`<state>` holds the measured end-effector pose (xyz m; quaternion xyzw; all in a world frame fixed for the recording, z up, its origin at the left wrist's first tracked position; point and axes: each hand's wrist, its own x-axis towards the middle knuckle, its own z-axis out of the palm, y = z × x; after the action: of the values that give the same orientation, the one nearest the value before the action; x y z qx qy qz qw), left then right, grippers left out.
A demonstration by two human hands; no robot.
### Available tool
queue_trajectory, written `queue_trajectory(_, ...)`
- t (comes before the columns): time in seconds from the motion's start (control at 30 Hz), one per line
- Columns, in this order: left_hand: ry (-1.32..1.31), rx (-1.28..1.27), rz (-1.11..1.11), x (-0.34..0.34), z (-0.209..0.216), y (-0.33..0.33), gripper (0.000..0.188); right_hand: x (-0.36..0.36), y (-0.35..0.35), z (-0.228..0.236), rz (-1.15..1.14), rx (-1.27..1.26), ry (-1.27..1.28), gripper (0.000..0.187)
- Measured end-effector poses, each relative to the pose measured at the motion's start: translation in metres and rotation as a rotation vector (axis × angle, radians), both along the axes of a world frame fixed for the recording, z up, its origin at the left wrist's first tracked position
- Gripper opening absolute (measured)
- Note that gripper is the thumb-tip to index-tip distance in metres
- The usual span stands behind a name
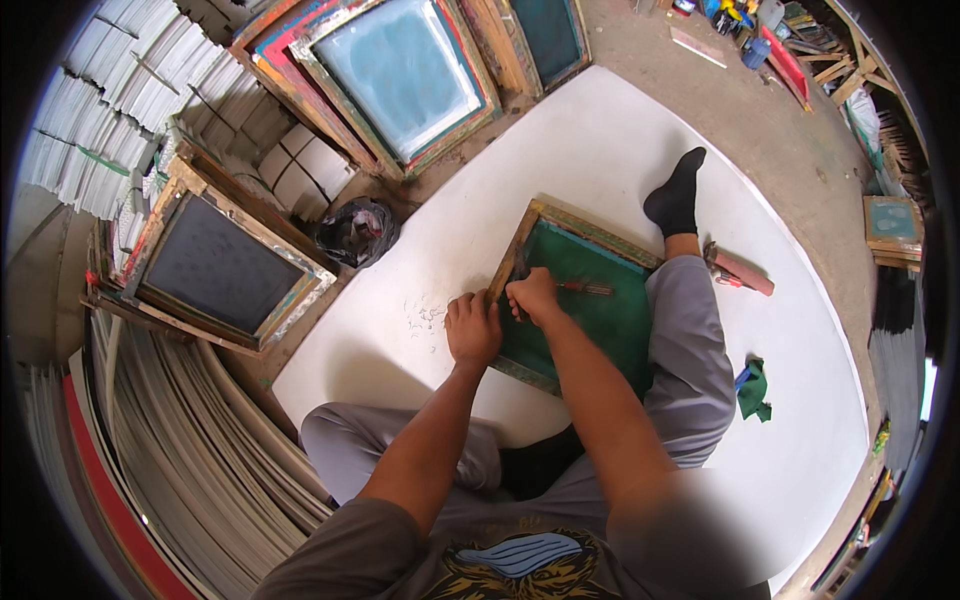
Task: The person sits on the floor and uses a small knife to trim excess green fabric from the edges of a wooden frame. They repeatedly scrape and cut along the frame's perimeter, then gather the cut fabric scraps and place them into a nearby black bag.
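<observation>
Near centre, my right hand [533, 296] curls round a dark tool [520, 267], my left hand [473, 327] lies unclenched against the wooden frame [592, 229]; slipping could tear the green mesh [617, 330].

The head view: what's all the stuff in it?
Framed panel: 1, green, centre
Dark tool: 1, black, gripped over panel, partly hidden
Screwdriver: 1, red-handled, on the panel
Board: 1, white, beneath the panel
Scraps: several, dark, left of panel
Block: 1, reddish, right of panel
Cloth: 1, dark green, board's right side
Bag: 1, black, board's left edge
Framed screens: several, blue or grey, upper left
Stacked bundles: many, whitish, upper left
Stacked sheets: many, greyish, lower left
Clutter: uncountable, mixed colours, upper right
Legs: 2, grey-trousered, lower middle
Socked foot: 1, black, panel's upper right
Left hand: 1, bare, panel's left
Right hand: 1, bare, gripping tool
</observation>
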<state>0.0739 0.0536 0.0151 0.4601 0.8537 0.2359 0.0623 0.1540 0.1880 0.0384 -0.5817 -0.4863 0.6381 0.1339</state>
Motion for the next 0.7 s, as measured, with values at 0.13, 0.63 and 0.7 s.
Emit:
queue_trajectory(0.13, 0.016, 0.020, -0.013, 0.000, -0.003, -0.003, 0.039, 0.004, -0.001, -0.004, 0.037, 0.062, 0.016, 0.010)
queue_trajectory(0.63, -0.014, 0.072, -0.030, 0.002, -0.001, 0.005, 0.035, 0.021, 0.003, -0.063, 0.227, 0.695, -0.299, 0.012)
queue_trajectory(0.7, -0.040, 0.118, -0.014, -0.003, -0.003, 0.002, 0.036, 0.024, -0.006, -0.045, 0.314, 0.565, -0.231, 0.013)
